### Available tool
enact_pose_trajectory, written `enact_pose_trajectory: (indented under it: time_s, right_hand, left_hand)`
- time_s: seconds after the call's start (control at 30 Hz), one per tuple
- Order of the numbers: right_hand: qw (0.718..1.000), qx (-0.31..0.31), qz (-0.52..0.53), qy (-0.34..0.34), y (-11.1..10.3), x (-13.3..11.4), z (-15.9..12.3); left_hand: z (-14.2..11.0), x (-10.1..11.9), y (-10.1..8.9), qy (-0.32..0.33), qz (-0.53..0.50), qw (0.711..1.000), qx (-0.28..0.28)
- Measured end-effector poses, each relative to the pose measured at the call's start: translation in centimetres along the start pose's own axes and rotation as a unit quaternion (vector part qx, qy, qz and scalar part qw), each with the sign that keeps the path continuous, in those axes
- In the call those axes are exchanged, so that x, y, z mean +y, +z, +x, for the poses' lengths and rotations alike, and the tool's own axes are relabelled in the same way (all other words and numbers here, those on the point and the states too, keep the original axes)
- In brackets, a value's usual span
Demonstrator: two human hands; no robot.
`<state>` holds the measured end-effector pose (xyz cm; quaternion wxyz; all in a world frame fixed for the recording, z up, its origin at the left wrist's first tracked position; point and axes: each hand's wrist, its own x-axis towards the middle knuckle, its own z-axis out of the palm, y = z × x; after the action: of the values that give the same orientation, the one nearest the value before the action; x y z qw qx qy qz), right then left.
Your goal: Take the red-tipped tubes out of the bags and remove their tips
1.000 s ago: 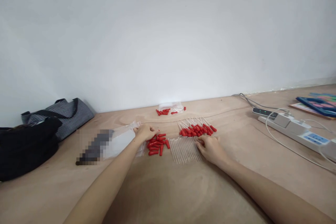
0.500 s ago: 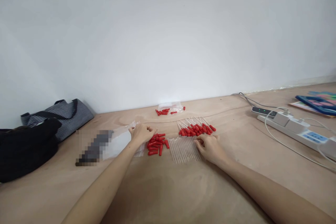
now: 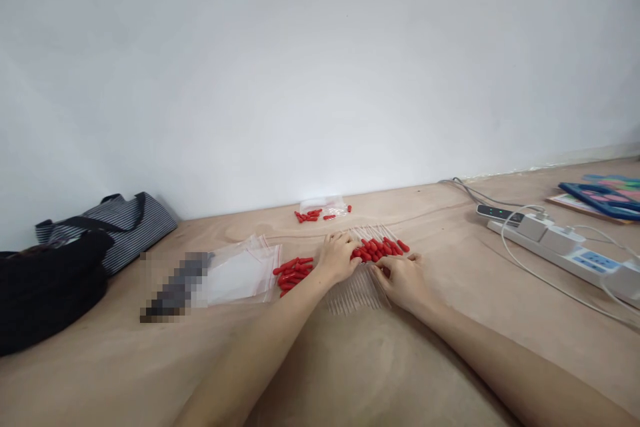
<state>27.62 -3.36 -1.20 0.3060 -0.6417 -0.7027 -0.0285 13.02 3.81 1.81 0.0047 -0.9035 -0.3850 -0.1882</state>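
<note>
My left hand (image 3: 338,258) rests with fingers curled at the left end of a row of clear tubes fitted with red caps (image 3: 381,247). My right hand (image 3: 404,277) lies just right of it, fingers pinched over a batch of bare clear tubes (image 3: 356,293); what either pinch holds is too small to make out. A pile of loose red caps (image 3: 291,271) lies left of my left hand, beside empty clear zip bags (image 3: 240,273).
A small clear bag with several red caps (image 3: 321,209) sits near the wall. Striped and black bags (image 3: 75,250) lie at far left. A white power strip with cables (image 3: 560,247) and coloured boards (image 3: 597,198) occupy the right. A blurred dark object (image 3: 173,285) lies by the zip bags.
My left hand moved right, from the loose red cap pile to the capped tubes next to my right hand. My right hand stayed over the bare tubes.
</note>
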Motion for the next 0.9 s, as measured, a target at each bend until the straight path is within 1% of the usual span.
enact_pose_trajectory:
  time_s: [0.13, 0.23, 0.4, 0.5, 0.57, 0.63, 0.7, 0.8, 0.9]
  right_hand:
    - [1.0, -0.004, 0.009, -0.001, -0.1, -0.2, -0.1]
    - [1.0, -0.004, 0.015, -0.003, -0.1, -0.3, -0.1]
    - [1.0, -0.005, 0.013, -0.008, 0.0, -0.1, 0.0]
    - [1.0, -0.018, 0.01, 0.01, -0.1, 0.0, 0.0]
    - [0.999, -0.03, 0.004, 0.026, -0.1, 0.0, 0.1]
    - [0.998, -0.045, 0.0, 0.033, 0.0, 0.0, 0.1]
    - [0.998, -0.058, 0.009, 0.033, 0.1, 0.0, 0.1]
    - [0.997, -0.059, 0.039, 0.03, 0.3, 0.0, 0.0]
    - [0.997, -0.02, 0.07, 0.018, 0.3, -0.1, -0.2]
  left_hand:
    - [-0.1, -0.4, 0.8, 0.011, -0.018, 1.0, 0.016]
    - [-0.3, -0.7, 1.1, 0.011, -0.042, 0.998, 0.038]
    - [-1.1, -0.9, 0.7, 0.007, -0.086, 0.992, 0.095]
    - [-3.0, -0.9, -0.2, -0.003, -0.107, 0.985, 0.136]
    - [-4.9, -1.0, -0.9, -0.002, -0.122, 0.978, 0.168]
    - [-7.0, -1.2, -1.5, 0.013, -0.142, 0.966, 0.218]
    - [-8.9, -1.5, -2.0, 0.023, -0.141, 0.959, 0.246]
    - [-10.7, -1.8, -2.4, 0.02, -0.135, 0.955, 0.261]
    - [-11.4, -1.9, -2.2, -0.003, -0.144, 0.954, 0.264]
